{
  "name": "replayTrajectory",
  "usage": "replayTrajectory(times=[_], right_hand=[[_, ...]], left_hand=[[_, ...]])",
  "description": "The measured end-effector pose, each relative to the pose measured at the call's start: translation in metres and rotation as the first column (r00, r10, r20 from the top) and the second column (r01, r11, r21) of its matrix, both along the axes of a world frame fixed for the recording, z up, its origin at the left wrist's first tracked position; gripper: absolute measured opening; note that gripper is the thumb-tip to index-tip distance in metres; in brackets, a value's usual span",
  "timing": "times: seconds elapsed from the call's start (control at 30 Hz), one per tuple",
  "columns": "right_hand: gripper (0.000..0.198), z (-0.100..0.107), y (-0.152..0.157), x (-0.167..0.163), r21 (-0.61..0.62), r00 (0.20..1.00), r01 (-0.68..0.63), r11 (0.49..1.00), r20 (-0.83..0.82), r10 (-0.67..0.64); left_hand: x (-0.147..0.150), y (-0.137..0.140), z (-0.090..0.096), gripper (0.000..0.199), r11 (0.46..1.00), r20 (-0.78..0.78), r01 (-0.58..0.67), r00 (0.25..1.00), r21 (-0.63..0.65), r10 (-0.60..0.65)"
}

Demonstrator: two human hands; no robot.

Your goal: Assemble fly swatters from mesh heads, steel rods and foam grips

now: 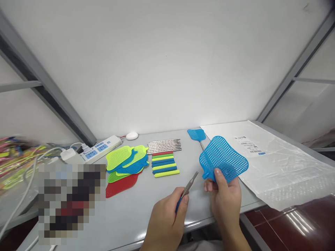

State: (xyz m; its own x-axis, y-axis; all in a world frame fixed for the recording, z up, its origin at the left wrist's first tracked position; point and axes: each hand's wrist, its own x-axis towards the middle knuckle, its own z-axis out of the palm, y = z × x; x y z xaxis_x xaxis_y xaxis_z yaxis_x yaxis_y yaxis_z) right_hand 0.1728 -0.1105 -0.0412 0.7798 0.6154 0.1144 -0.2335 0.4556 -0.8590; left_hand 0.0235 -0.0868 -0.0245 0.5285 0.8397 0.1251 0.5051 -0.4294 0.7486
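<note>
Left fingers [182, 213] pinch a rod [190, 183], right fingers [222, 182] a blue swatter head [224, 157]; grey table [131, 219] meets white wall [167, 87].

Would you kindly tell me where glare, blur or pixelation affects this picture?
Head view: bright glare on the dark red floor, lower right; head view: colourful items at far left look blurred; head view: a pixelated patch covers part of the table, lower left; head view: the blue mesh head in the right hand looks fairly sharp.
</note>
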Motion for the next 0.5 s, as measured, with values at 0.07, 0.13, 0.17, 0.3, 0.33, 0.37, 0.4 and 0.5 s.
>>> replayTrajectory(times=[0.07, 0.13, 0.17, 0.3, 0.33, 0.37, 0.4, 0.5], right_hand=[[0.022, -0.005, -0.004, 0.008, -0.052, 0.999, -0.043, 0.998, -0.028, 0.042], [0.025, -0.008, -0.007, 0.015, -0.114, 0.996, -0.074, 0.991, -0.048, 0.069], [0.027, -0.009, -0.008, 0.018, -0.138, 0.994, -0.095, 0.986, -0.062, 0.087], [0.033, -0.01, -0.008, 0.022, -0.137, 0.966, -0.233, 0.963, -0.144, 0.213], [0.035, -0.01, -0.007, 0.021, -0.133, 0.957, -0.265, 0.955, -0.155, 0.244], [0.035, -0.01, -0.007, 0.021, -0.135, 0.951, -0.287, 0.948, -0.159, 0.265], [0.036, -0.01, -0.007, 0.02, -0.145, 0.948, -0.301, 0.943, -0.157, 0.278], [0.036, -0.012, -0.006, 0.018, -0.179, 0.952, -0.291, 0.94, -0.149, 0.267]], left_hand=[[0.001, 0.0, -0.001, 0.036, 1.0, -0.002, -0.015, 1.0, 0.007, 0.015], [0.001, -0.001, 0.001, 0.036, 1.0, -0.007, -0.009, 1.0, 0.01, 0.009], [0.001, -0.001, 0.002, 0.036, 1.0, -0.011, 0.003, 1.0, 0.008, -0.003], [0.001, -0.001, 0.008, 0.033, 0.999, -0.039, 0.04, 0.998, -0.027, -0.041], [0.001, -0.002, 0.009, 0.032, 0.999, -0.047, 0.037, 0.998, -0.037, -0.039], [0.001, -0.002, 0.009, 0.032, 0.998, -0.054, 0.034, 0.998, -0.046, -0.036], [0.001, -0.002, 0.01, 0.031, 0.998, -0.059, 0.031, 0.998, -0.051, -0.034], [0.0, -0.001, 0.008, 0.029, 0.997, -0.06, 0.052, 0.997, -0.053, -0.055]])
